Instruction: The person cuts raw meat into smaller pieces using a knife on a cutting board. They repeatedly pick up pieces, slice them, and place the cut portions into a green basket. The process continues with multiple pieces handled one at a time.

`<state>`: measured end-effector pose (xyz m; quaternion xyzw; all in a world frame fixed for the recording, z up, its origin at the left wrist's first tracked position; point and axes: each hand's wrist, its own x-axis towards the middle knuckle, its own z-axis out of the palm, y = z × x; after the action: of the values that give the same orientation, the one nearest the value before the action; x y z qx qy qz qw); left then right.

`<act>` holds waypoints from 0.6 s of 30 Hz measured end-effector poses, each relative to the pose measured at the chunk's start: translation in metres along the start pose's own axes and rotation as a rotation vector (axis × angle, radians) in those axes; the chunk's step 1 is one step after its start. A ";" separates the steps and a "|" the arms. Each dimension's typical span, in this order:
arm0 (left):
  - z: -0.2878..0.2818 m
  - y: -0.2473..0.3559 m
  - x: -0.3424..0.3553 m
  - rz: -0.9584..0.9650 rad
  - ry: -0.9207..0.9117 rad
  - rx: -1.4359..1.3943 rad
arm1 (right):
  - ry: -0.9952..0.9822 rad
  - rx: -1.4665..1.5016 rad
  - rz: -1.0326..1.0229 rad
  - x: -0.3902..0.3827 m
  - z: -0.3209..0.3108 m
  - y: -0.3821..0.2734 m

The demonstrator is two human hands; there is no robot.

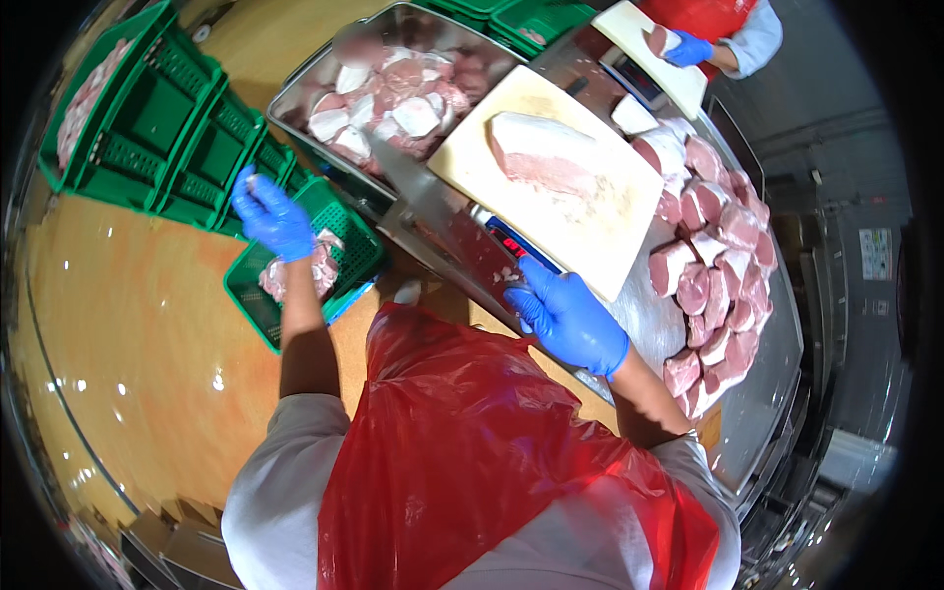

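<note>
My right hand [570, 320], in a blue glove, grips a broad-bladed knife [433, 202]; the blade slants up and left, and the handle is mostly hidden in the fist. A large piece of pork loin [546, 152] with a white fat side lies on the white cutting board [482, 167], just beyond that hand. My left hand [273, 218], also blue-gloved, is raised over a low green crate [251, 290] with meat trimmings [324, 267] in it. Its fingers are bent together, with a small pale spot at the tips that I cannot make out.
A steel tub [295, 93] of meat slices stands beyond the board. Many cut pork pieces [723, 265] cover the steel table [777, 364] at right. Stacked green crates [147, 118] rise at left. Under the board is a scale [506, 236]. A co-worker's gloved hand [690, 49] holds meat.
</note>
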<state>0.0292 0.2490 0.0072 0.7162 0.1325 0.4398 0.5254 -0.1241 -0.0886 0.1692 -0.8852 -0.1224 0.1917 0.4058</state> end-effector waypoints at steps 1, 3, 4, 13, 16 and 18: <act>-0.014 -0.019 0.011 0.127 0.016 0.242 | -0.032 0.165 0.083 -0.004 -0.007 0.002; -0.077 -0.145 0.035 0.416 -0.229 0.953 | -0.076 0.576 0.267 -0.015 -0.015 0.008; -0.068 -0.148 0.039 0.302 -0.516 1.044 | -0.018 0.625 0.296 -0.019 -0.016 0.014; 0.207 0.106 -0.098 0.824 -1.213 0.005 | 0.291 0.886 0.351 -0.074 -0.017 0.040; 0.262 0.170 -0.137 0.908 -1.546 0.562 | 0.465 0.891 0.382 -0.109 -0.015 0.052; 0.283 0.189 -0.142 0.881 -1.702 0.559 | 0.595 0.907 0.418 -0.136 -0.010 0.065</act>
<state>0.1129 -0.1016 0.0848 0.8760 -0.4669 -0.1111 0.0477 -0.2377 -0.1878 0.1585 -0.6440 0.2689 0.0438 0.7149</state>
